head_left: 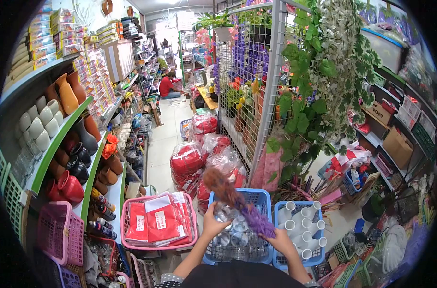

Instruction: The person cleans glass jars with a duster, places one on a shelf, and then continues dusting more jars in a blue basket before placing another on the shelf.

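My right hand (281, 241) is closed around the purple end of a long, fluffy brown and purple bundle (245, 206). Motion blurs the bundle, so its exact kind does not show. It slants up and left over a blue basket (262, 193) holding clear glass or plastic vessels (240, 239). At that basket's left side, my left hand (213, 223) has thumb and fingers apart, near the clear vessels, with nothing visible in it. Just right of the basket stands a second blue basket (277, 261) with several white cups (302, 237).
A pink basket (195, 235) holds red packets (161, 221) on the left. Red bundles in plastic (187, 161) sit ahead, beside a white wire rack (271, 72) with hanging leaves. Shelves of vases (69, 187) line the left. A person in red (166, 87) sits farther down the aisle.
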### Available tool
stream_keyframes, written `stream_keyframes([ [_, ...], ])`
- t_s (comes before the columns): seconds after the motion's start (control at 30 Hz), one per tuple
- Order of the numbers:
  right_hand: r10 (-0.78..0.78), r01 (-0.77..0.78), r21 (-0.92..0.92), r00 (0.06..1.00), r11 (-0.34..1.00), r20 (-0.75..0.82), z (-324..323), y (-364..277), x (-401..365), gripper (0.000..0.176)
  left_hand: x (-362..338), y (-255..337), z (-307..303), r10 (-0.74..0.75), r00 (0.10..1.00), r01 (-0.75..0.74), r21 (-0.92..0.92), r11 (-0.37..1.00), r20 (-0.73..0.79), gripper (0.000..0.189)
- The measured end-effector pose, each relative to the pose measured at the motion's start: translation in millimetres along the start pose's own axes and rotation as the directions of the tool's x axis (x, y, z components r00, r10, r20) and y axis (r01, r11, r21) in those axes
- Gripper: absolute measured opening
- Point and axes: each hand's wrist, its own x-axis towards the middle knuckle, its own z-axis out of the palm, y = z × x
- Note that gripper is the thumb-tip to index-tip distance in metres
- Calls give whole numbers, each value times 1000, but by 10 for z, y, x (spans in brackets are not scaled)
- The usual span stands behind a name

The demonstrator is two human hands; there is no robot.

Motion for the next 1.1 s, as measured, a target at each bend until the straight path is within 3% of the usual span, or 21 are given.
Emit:
stream_keyframes([
  [0.03, -1, 1, -2, 1000, 1000, 1, -49, 9, -57, 47, 17, -141, 33, 52, 997, -54, -41, 998, -62, 76],
  [0.1, 9, -8, -240, 1000, 971, 2, -115, 0, -160, 40, 58, -232, 24, -23, 999, 23, 1, 1000, 41, 85],
  [0.23, 42, -76, -213, 986, 974, -162, 148, 94, -210, 37, 81, -143, 90, 45, 999, -45, -16, 999, -10, 75],
  [0.3, -105, 115, -311, 993, 944, 49, 160, 33, -315, 39, 130, -263, 182, -20, 1000, 22, -162, 987, 12, 77],
  [0.37, -111, 123, -326, 992, 937, 56, 198, 29, -316, 39, 105, -304, 173, -52, 998, 59, -228, 972, 34, 78],
  [0.43, -20, -23, -327, 992, 945, -127, 192, 103, -204, 39, 57, -264, 124, 54, 998, -50, 252, 966, -11, 62],
  [0.47, -12, -37, -318, 989, 947, -150, 170, -3, -226, 37, 51, -146, 94, 81, 996, -84, 227, 970, 25, 50],
  [0.5, -15, -34, -317, 989, 948, -150, 163, -9, -249, 37, 71, -178, 109, 82, 996, -85, 229, 970, 22, 50],
  [0.57, -79, 108, -400, 993, 910, 90, 178, -20, -288, 36, 134, -279, 151, 280, 957, -285, 64, 956, 82, 47],
  [0.6, -78, 105, -396, 994, 912, 82, 149, -54, -290, 36, 102, -299, 174, 66, 994, -33, -345, 938, 84, 55],
  [0.63, -52, 47, -372, 999, 927, -3, 94, -120, -263, 36, 92, -318, 191, -132, 976, 217, -680, 700, 176, 64],
  [0.67, -24, -8, -347, 996, 938, -88, 51, -156, -246, 36, 97, -137, 123, -69, 997, 74, -267, 961, 28, 61],
  [0.7, -23, -11, -350, 995, 937, -93, 62, -112, -238, 36, 81, 42, 64, 57, 995, -38, 224, 974, -77, 57],
  [0.77, -40, 29, -379, 999, 925, -21, 140, 2, -218, 35, 99, -208, 140, 81, 992, -59, 212, 975, -98, 58],
  [0.83, -52, 52, -405, 999, 913, 12, 91, -13, -257, 34, 178, -809, 309, 260, 965, -228, 401, 887, -27, 65],
  [0.87, -60, 76, -432, 997, 899, 50, 69, -17, -272, 34, 163, -941, 330, 402, 915, -348, 591, 728, 42, 70],
  [0.9, -60, 75, -432, 997, 899, 47, 54, -22, -256, 34, 92, 54, -3, -168, 970, 185, -89, 979, 174, 72],
  [0.97, -60, 4, -393, 989, 920, -132, 11, -11, -219, 34, 36, 16, 64, -50, 995, 68, 221, 973, -86, 73],
  [1.03, -71, 14, -387, 988, 922, -135, 27, 73, -248, 35, 65, -91, 83, -69, 996, 79, 180, 980, -64, 74],
  [1.1, -128, 158, -459, 987, 874, 96, -51, 75, -306, 35, 143, -733, 256, 278, 958, -274, 500, 822, 67, 67],
])
